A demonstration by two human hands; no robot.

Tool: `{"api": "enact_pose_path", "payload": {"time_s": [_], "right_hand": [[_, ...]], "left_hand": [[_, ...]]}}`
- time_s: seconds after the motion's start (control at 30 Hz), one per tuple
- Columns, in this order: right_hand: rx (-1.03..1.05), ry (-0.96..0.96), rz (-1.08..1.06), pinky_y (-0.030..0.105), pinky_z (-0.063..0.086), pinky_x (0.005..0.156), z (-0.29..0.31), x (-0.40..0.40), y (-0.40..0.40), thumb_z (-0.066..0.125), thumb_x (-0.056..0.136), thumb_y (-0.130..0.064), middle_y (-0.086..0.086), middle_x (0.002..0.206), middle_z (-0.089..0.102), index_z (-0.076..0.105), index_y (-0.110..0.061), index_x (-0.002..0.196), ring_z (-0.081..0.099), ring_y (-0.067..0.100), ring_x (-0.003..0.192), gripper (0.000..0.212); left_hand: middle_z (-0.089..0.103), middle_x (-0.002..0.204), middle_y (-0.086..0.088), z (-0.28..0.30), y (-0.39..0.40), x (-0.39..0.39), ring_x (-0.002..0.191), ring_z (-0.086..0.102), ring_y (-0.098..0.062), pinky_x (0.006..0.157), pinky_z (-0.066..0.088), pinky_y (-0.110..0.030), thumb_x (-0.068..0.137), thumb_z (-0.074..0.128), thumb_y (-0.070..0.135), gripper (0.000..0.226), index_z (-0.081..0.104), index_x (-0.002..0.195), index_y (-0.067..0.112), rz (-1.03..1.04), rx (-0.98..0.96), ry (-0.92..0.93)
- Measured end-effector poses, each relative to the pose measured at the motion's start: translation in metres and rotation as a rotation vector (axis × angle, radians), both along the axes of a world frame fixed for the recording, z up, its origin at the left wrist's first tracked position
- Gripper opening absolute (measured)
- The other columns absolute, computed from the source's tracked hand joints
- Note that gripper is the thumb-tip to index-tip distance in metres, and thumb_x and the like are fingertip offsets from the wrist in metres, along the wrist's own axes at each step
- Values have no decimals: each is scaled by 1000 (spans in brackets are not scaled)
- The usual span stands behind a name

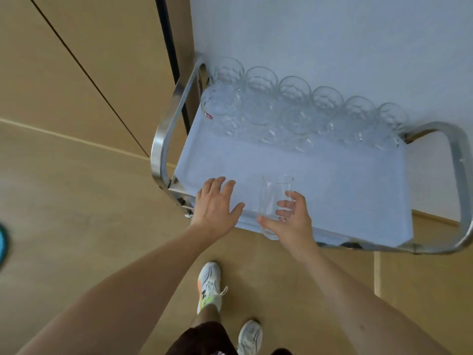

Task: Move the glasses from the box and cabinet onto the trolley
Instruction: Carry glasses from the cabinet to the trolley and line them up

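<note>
A: What do the hands show?
B: The right hand point(290, 221) grips a clear glass point(273, 201) by its lower body, over the near edge of the trolley point(320, 180). The left hand point(216, 203) is spread flat, fingers straight, at the trolley's near left edge.
A: And the other glasses?
B: Faceted glasses point(294, 108) stand in rows along the far side, against the wall point(332, 42).
</note>
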State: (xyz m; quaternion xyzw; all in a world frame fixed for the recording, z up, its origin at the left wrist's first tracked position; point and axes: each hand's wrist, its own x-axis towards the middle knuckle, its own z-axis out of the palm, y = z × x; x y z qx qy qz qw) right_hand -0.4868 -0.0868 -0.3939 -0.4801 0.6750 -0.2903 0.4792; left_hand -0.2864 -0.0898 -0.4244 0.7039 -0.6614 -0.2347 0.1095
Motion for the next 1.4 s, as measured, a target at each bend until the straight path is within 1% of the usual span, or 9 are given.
{"api": "enact_pose_path", "payload": {"time_s": [0.3, 0.43, 0.47, 0.6, 0.73, 1.0, 1.1, 1.23, 1.4], "right_hand": [[45, -100, 15, 31, 53, 90, -49, -41, 76, 97, 63, -25, -9, 120, 56, 41, -40, 131, 61, 11, 109, 90], [52, -101, 0, 11, 47, 81, -93, -59, 102, 97, 64, -17, -11, 113, 55, 41, -35, 130, 61, -4, 100, 89], [54, -103, -1, 10, 47, 81, -104, -62, 106, 97, 64, -17, -11, 113, 55, 41, -34, 131, 60, -5, 100, 89], [52, -114, 12, 29, 51, 94, -147, -74, 109, 97, 63, -21, -12, 116, 55, 41, -32, 135, 59, 7, 108, 92], [-8, -140, 2, 36, 54, 94, -190, -77, 88, 96, 64, -20, -7, 119, 56, 41, -32, 135, 60, 13, 110, 91], [-208, -143, -19, 27, 54, 89, -267, -77, 25, 98, 61, -25, -6, 118, 58, 42, -30, 136, 62, 12, 108, 93], [-286, -159, -16, 21, 55, 79, -284, -75, 4, 98, 59, -28, -6, 117, 58, 43, -30, 134, 64, 14, 106, 93], [-424, -154, -1, 39, 56, 94, -308, -68, -26, 98, 60, -26, -2, 117, 59, 44, -27, 131, 65, 19, 106, 90], [-560, -170, 16, 38, 55, 95, -333, -58, -51, 99, 59, -27, 3, 117, 61, 44, -22, 130, 65, 20, 105, 90]], "left_hand": [[44, 153, -10, -36, 85, -41, 143, 32, -32, 115, 33, -49, 95, 61, 48, 63, 46, 147, 17, 43, 56, -22], [45, 152, -9, -68, 112, -71, 142, 31, -31, 116, 32, -48, 93, 64, 46, 62, 48, 146, 17, 76, 57, 26], [45, 152, -9, -78, 117, -77, 142, 31, -31, 115, 32, -48, 93, 64, 46, 62, 48, 146, 17, 71, 57, 31], [42, 154, -8, -120, 116, -88, 143, 31, -30, 114, 33, -48, 93, 63, 45, 62, 46, 147, 19, 70, 60, 20], [44, 153, -10, -167, 91, -89, 143, 32, -32, 115, 32, -47, 93, 64, 41, 61, 47, 147, 16, 34, 11, -29], [45, 153, -9, -248, 36, -89, 144, 33, -31, 117, 26, -48, 96, 57, 50, 61, 46, 147, 18, -24, -137, -162], [46, 152, -11, -264, 11, -85, 143, 33, -33, 117, 26, -49, 97, 56, 49, 60, 47, 147, 17, -11, -208, -177], [46, 153, -10, -286, -11, -79, 144, 33, -33, 117, 26, -48, 97, 55, 49, 58, 49, 146, 19, 21, -310, -192], [46, 153, -8, -314, -24, -69, 144, 31, -33, 116, 25, -48, 96, 56, 49, 57, 50, 146, 22, 48, -376, -197]]}}
